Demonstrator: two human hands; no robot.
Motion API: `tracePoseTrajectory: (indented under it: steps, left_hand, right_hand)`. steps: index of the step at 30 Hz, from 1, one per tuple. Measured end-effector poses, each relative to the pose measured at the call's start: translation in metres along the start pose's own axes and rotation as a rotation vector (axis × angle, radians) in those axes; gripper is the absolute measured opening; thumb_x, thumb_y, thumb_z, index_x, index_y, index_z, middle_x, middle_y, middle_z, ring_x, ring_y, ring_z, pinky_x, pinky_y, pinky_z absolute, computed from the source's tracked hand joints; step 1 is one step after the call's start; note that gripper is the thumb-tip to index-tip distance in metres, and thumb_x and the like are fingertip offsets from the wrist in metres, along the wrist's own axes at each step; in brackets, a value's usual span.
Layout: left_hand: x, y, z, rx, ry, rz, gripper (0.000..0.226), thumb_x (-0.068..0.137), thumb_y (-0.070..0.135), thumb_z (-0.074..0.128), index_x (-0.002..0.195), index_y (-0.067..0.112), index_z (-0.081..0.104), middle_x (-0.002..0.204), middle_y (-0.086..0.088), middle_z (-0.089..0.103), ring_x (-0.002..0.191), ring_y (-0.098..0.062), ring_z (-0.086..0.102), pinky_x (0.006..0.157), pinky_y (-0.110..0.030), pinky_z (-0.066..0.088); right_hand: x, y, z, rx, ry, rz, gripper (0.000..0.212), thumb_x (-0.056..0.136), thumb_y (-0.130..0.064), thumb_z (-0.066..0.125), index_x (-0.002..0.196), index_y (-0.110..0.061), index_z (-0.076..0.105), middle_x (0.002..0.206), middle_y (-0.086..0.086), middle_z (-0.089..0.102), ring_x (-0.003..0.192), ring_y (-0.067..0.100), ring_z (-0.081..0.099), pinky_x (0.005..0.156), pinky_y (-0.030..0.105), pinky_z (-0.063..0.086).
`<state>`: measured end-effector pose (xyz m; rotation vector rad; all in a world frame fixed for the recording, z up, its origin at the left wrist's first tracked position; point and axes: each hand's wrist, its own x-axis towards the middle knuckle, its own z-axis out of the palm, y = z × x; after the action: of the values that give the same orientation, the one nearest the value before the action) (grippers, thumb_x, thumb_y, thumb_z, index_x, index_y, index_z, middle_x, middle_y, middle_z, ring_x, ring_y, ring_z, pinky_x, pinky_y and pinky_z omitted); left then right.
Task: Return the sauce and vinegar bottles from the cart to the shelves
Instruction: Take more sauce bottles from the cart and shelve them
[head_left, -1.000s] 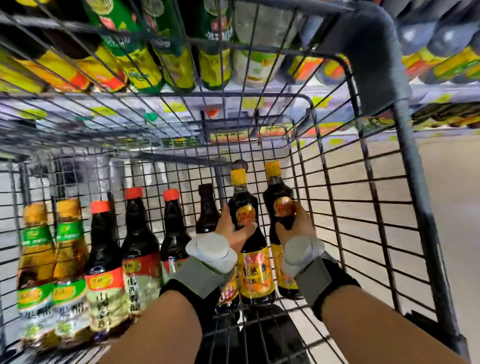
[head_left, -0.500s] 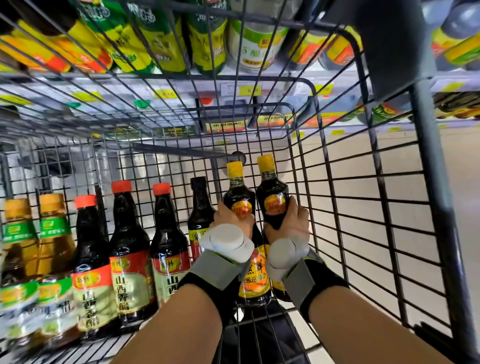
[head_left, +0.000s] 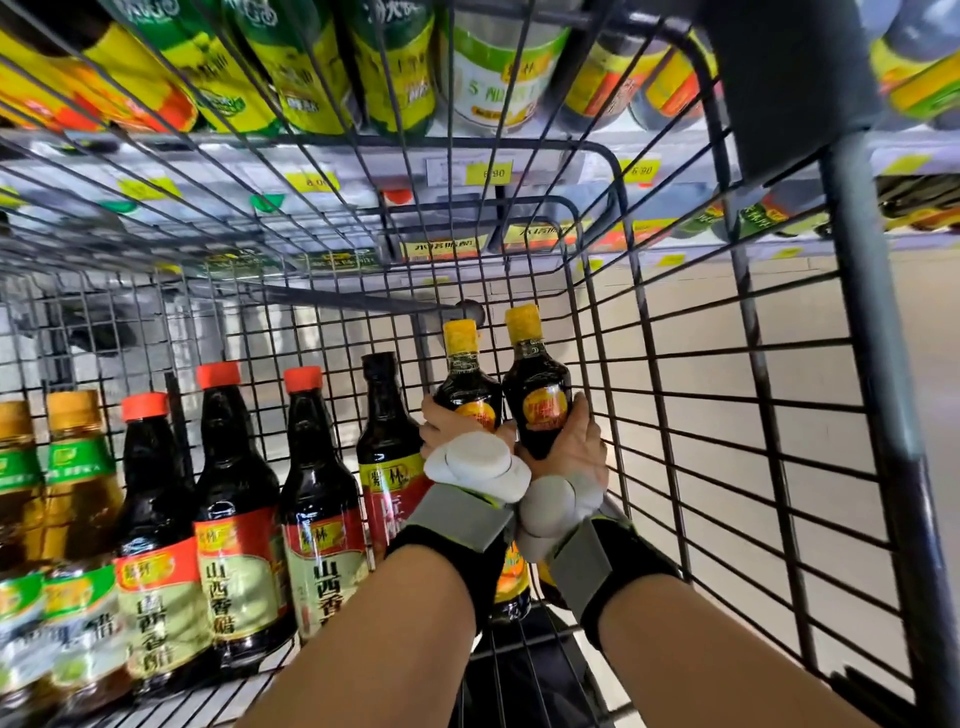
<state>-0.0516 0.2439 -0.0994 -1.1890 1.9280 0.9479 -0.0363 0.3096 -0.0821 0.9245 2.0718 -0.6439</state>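
Both my hands are inside the wire cart (head_left: 727, 415), side by side and touching. My left hand (head_left: 447, 431) grips a dark yellow-capped bottle (head_left: 465, 379) round its shoulder. My right hand (head_left: 576, 447) grips a second dark yellow-capped bottle (head_left: 535, 384) the same way. The two bottles lean against each other near the cart's right wall. To their left in the cart stand a black-capped dark bottle (head_left: 387, 426), three red-capped vinegar bottles (head_left: 234, 467) and two amber bottles with orange caps (head_left: 72, 467).
Beyond the cart's mesh, store shelves (head_left: 467, 171) carry rows of green, yellow and dark bottles with yellow price tags (head_left: 488, 173) along the edges. A thick grey cart frame post (head_left: 872, 364) runs down the right. Pale floor shows through the right wall.
Both hands have drawn together and lifted slightly with their bottles, which now touch. The view has tilted up toward the shelves.
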Motion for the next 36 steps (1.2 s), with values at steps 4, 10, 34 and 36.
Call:
tracePoseTrajectory:
  steps: [4,10,34,36]
  left_hand:
    - [0.011,0.001,-0.001,0.105,-0.008,-0.015,0.077,0.078,0.022,0.07,0.137,0.004,0.025,0.143,-0.016,0.034,0.132,-0.031,0.033,0.107,-0.034,0.025]
    - [0.018,-0.007,-0.006,-0.001,-0.043,0.02,0.079,0.06,0.011,0.082,0.128,0.003,0.043,0.131,-0.018,0.051,0.121,-0.033,0.049,0.101,-0.042,0.042]
    - [-0.012,-0.027,-0.046,-0.312,-0.266,0.148,0.061,0.07,0.007,0.075,0.124,0.005,0.046,0.104,-0.009,0.058,0.094,-0.022,0.055,0.081,-0.029,0.043]
    - [-0.015,-0.035,-0.051,-0.367,-0.268,0.162,0.066,0.07,0.004,0.074,0.127,0.005,0.042,0.102,-0.009,0.055,0.094,-0.022,0.054,0.082,-0.03,0.042]
  right_hand:
    - [0.004,0.002,0.004,0.05,0.041,0.024,0.079,0.079,-0.03,0.066,0.14,-0.012,0.019,0.147,0.01,0.027,0.137,0.026,0.025,0.11,0.033,0.024]
    - [0.007,0.001,0.003,0.082,0.041,0.039,0.075,0.076,-0.031,0.068,0.133,-0.01,0.025,0.141,0.012,0.034,0.131,0.029,0.034,0.104,0.039,0.034]
    - [-0.012,-0.005,-0.013,0.093,0.017,-0.041,0.075,0.068,-0.025,0.075,0.131,-0.013,0.035,0.134,0.011,0.043,0.128,0.029,0.039,0.103,0.042,0.038]
    - [-0.021,-0.006,-0.014,0.048,0.027,-0.085,0.073,0.067,-0.025,0.075,0.128,-0.01,0.038,0.132,0.011,0.043,0.127,0.029,0.039,0.103,0.04,0.037]
